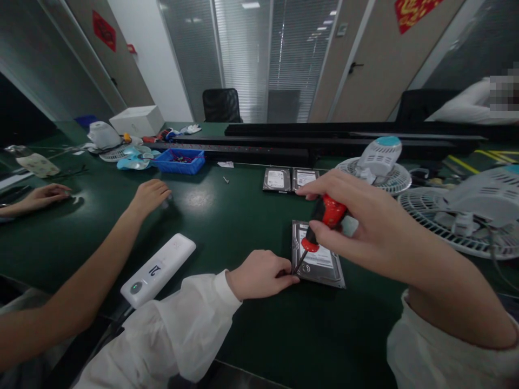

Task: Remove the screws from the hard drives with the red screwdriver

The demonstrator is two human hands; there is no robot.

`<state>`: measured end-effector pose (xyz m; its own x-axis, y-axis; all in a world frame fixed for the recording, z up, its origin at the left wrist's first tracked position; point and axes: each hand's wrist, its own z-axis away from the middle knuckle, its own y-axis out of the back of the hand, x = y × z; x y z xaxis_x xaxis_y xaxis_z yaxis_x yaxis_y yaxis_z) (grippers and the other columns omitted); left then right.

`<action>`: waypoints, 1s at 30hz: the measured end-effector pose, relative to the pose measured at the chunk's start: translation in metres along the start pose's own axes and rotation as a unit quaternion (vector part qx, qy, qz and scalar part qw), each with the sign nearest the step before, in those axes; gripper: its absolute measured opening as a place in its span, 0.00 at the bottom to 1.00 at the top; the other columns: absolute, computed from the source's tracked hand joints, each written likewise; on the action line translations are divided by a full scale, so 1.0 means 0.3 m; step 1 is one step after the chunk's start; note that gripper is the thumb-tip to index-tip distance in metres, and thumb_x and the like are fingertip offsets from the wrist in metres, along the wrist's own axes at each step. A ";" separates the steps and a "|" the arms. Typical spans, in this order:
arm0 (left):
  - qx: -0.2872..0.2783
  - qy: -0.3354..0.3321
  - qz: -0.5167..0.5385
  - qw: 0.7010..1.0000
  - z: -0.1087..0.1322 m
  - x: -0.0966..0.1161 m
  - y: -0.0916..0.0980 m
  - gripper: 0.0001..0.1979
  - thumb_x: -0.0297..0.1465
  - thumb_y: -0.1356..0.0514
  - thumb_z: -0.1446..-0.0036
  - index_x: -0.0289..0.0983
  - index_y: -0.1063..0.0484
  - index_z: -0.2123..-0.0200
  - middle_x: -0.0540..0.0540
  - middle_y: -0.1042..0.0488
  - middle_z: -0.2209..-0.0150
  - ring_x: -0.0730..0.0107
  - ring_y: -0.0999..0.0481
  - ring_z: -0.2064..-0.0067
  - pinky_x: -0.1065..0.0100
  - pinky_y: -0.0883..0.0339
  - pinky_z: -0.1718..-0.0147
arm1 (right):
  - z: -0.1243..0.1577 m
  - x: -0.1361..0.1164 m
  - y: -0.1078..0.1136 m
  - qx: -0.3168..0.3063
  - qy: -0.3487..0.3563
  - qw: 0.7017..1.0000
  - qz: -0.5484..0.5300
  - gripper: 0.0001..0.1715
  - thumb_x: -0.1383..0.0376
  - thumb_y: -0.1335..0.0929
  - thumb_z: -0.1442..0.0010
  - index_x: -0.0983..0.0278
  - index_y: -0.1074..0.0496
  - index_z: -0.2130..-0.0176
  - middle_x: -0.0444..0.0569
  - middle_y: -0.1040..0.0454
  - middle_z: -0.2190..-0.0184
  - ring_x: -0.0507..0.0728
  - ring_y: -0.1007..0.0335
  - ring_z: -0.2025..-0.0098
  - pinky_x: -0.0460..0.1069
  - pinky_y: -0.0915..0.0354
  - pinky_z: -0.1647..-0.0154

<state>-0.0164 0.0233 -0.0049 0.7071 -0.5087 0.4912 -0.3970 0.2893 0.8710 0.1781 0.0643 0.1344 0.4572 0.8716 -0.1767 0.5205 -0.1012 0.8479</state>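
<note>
A hard drive [324,265] lies flat on the green table [227,216] in front of me. My right hand [357,216] is closed around the red handle of a screwdriver [326,216], whose black shaft slants down to the drive's near left corner. My left hand [261,273] rests on the table at that corner, its fingers pinched together by the screwdriver tip; what they pinch is too small to see.
Two more hard drives [290,179] lie further back. Fan grilles and motor parts [458,210] sit at the right. A white remote-like device [158,269] lies at the left. Another person's arm [121,227] reaches across the left side. A blue bin [181,161] stands behind.
</note>
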 end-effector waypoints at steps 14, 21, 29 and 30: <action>0.009 -0.006 0.009 1.000 0.000 -0.005 -0.006 0.16 0.41 0.40 0.31 0.37 0.23 0.68 0.51 0.23 0.73 0.70 0.25 0.73 0.69 0.40 0.73 | 0.009 -0.003 0.010 -0.001 -0.030 1.000 0.009 0.20 0.62 0.32 0.37 0.66 0.28 0.47 0.53 0.23 0.59 0.57 0.27 0.67 0.52 0.30 0.67; 0.001 -0.002 0.003 1.000 -0.002 -0.003 -0.002 0.16 0.41 0.40 0.31 0.37 0.23 0.68 0.51 0.24 0.74 0.70 0.24 0.73 0.69 0.41 0.73 | 0.008 -0.002 0.013 0.014 -0.016 1.000 0.016 0.18 0.62 0.32 0.39 0.66 0.27 0.50 0.53 0.22 0.57 0.58 0.24 0.60 0.53 0.28 0.57; 0.008 -0.006 0.001 1.000 0.000 -0.009 -0.010 0.17 0.42 0.40 0.31 0.37 0.23 0.68 0.50 0.22 0.72 0.69 0.24 0.72 0.69 0.42 0.73 | 0.009 -0.009 0.025 0.029 -0.033 0.999 0.012 0.14 0.63 0.32 0.39 0.63 0.27 0.53 0.52 0.21 0.56 0.59 0.24 0.60 0.54 0.28 0.57; 0.009 -0.007 0.002 1.000 0.000 -0.010 -0.011 0.17 0.42 0.40 0.31 0.37 0.23 0.67 0.49 0.22 0.72 0.69 0.24 0.72 0.69 0.41 0.73 | 0.010 -0.009 0.028 0.030 -0.034 0.999 0.015 0.14 0.64 0.32 0.39 0.63 0.27 0.53 0.52 0.22 0.56 0.59 0.24 0.60 0.54 0.29 0.58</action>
<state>-0.0171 0.0238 -0.0093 0.6980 -0.5182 0.4942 -0.4095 0.2774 0.8691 0.1834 0.0596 0.1406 0.5203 0.8330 -0.1881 0.5473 -0.1563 0.8222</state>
